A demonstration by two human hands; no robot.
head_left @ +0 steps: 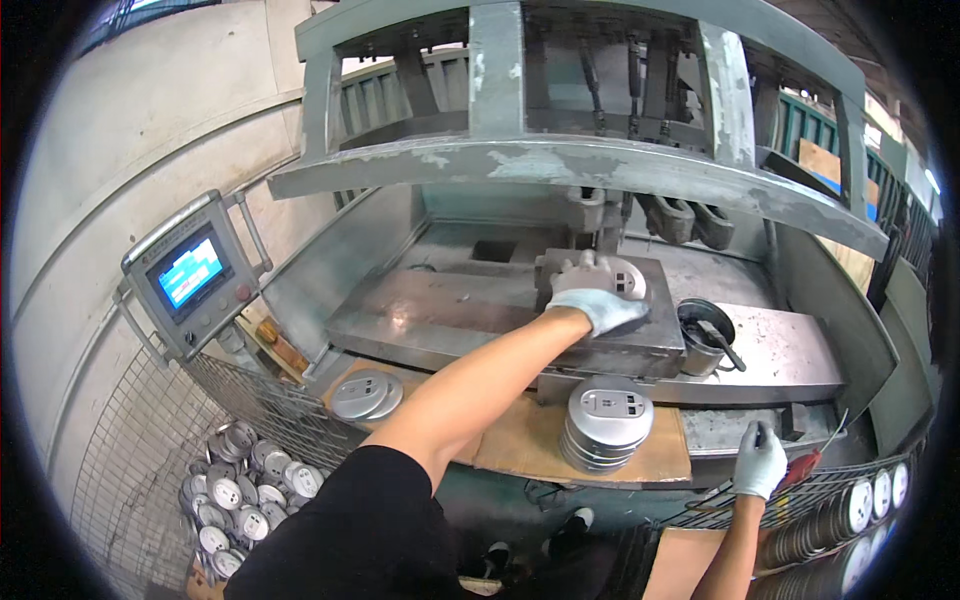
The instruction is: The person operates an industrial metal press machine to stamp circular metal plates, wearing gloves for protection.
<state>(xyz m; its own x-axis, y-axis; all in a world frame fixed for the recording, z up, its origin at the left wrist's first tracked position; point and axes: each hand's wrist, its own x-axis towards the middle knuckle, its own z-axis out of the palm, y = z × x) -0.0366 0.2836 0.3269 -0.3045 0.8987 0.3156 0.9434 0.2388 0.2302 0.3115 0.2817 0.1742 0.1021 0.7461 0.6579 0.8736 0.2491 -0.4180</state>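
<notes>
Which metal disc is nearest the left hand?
The disc on the metal block, partly hidden by the left hand; the others sit on cardboard or lower down.

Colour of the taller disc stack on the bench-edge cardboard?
Silver-grey; the disc stack shows best in the head view, the only one here.

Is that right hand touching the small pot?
Apart: the head view shows the right hand lower down, with the bench's metal edge between it and the pot.
</notes>
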